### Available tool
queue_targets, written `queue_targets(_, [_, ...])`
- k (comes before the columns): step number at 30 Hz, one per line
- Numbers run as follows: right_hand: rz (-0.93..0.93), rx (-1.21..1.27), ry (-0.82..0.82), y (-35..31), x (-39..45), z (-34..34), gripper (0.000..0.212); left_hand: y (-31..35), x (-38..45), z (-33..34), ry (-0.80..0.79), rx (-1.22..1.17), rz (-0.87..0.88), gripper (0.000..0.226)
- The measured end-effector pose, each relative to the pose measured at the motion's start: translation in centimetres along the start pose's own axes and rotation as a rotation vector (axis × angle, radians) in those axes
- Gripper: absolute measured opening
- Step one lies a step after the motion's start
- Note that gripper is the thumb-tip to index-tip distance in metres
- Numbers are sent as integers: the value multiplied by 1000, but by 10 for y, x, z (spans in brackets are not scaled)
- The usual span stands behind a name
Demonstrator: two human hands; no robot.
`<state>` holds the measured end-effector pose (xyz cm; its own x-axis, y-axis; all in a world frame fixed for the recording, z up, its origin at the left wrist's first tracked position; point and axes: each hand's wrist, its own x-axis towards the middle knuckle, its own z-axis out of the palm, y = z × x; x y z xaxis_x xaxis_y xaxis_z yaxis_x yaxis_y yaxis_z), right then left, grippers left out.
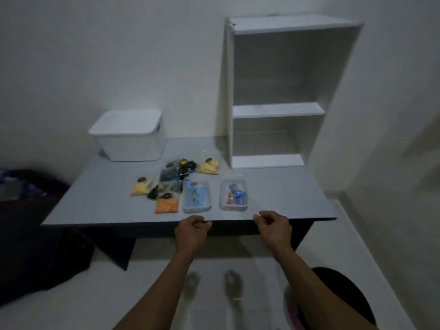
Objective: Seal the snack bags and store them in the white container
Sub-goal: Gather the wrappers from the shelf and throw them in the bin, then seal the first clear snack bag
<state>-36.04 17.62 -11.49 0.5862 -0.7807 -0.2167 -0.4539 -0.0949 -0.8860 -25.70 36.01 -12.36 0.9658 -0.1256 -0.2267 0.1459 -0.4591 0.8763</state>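
A white container (129, 135) with its lid on stands at the table's back left. Several snack bags lie in a loose group in front of it: a yellow bag (140, 188), an orange bag (166, 206), dark bags (179, 171) and another yellow bag (209, 166). My left hand (192, 228) and my right hand (273, 225) hover at the table's front edge, both curled into loose fists with nothing in them, below the snack bags and apart from them.
Two small clear trays, one with blue items (196, 196) and one with blue and red items (234, 195), sit near the front edge. A white open shelf unit (278, 110) stands at the back right of the grey table (285, 198). Dark bundles (35, 234) lie on the left.
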Motion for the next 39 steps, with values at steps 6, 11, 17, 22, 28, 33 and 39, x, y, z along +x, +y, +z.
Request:
queue_targets(6, [-141,2,-175,-71,5,94,26,-19,40,-102,233,-53,-62,24])
queue_targets(11, [-222,15,-263,-121,32,163,29,-26,82,-156,353,-71,-89,27])
queue_targets(17, [-253,45,-298,-147,89,237,24,-30,155,-175,407,-52,-109,27])
queue_targets(22, [-176,-69,-329,-139,145,285,26,-27,225,-156,322,62,-125,26])
queue_targets(28, [-139,-417,-404,-118,198,326,31,-34,300,-113,148,276,-28,32])
queue_targets(33, [-260,-720,-460,-105,215,346,20,-44,335,-84,-3,435,35,20])
queue_targets(39, [-356,-872,-501,-92,225,359,16,-58,372,-63,-106,528,75,33])
